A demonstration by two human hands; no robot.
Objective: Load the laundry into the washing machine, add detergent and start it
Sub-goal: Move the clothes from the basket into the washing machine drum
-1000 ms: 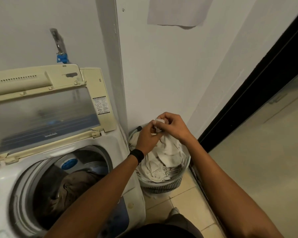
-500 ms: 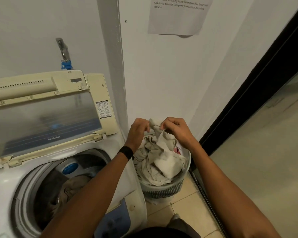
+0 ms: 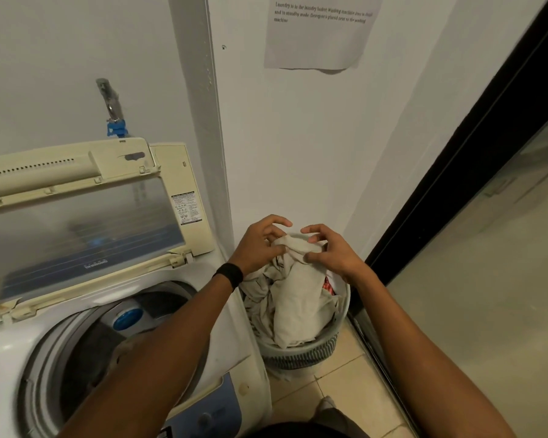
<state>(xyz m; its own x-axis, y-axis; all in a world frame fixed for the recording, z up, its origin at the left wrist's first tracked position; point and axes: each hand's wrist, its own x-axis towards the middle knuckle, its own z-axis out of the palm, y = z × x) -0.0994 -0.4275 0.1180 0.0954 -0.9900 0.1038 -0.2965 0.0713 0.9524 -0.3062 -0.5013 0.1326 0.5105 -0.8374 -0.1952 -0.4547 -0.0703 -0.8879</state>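
Your L hand (image 3: 256, 245) & R hand (image 3: 333, 252) both grip the top of the beige cloth (image 3: 298, 298). It's bunched in the laundry basket (image 3: 301, 356) on the floor (image 3: 345, 390), just beside the washing machine (image 3: 231, 339), lid (image 3: 76, 235) up.

Washing machine (image 3: 225, 339) body white, gone a little grey. Its lid (image 3: 60, 165) cream, yellowed; lid window (image 3: 76, 235) smoky grey with a blue band along the lower edge; lid sticker (image 3: 186, 208) white with black print. Front panel (image 3: 217, 403) dull blue. Drum (image 3: 86, 349) dark grey inside, with a bright blue round cap (image 3: 128, 319) at the rim. Basket (image 3: 298, 358) pale grey, its wall slotted in dark vertical stripes. Cloth (image 3: 295, 298) plain off-white to beige, no pattern; a red and white scrap (image 3: 328, 286) shows at the basket's right edge. Wristband (image 3: 230, 275) black. Tap (image 3: 108, 96) grey metal, with a blue connector (image 3: 116, 128). Wall (image 3: 298, 137) white; paper notice (image 3: 317, 42) white with black lettering. Door frame (image 3: 456, 172) black. Floor tiles (image 3: 345, 384) beige.
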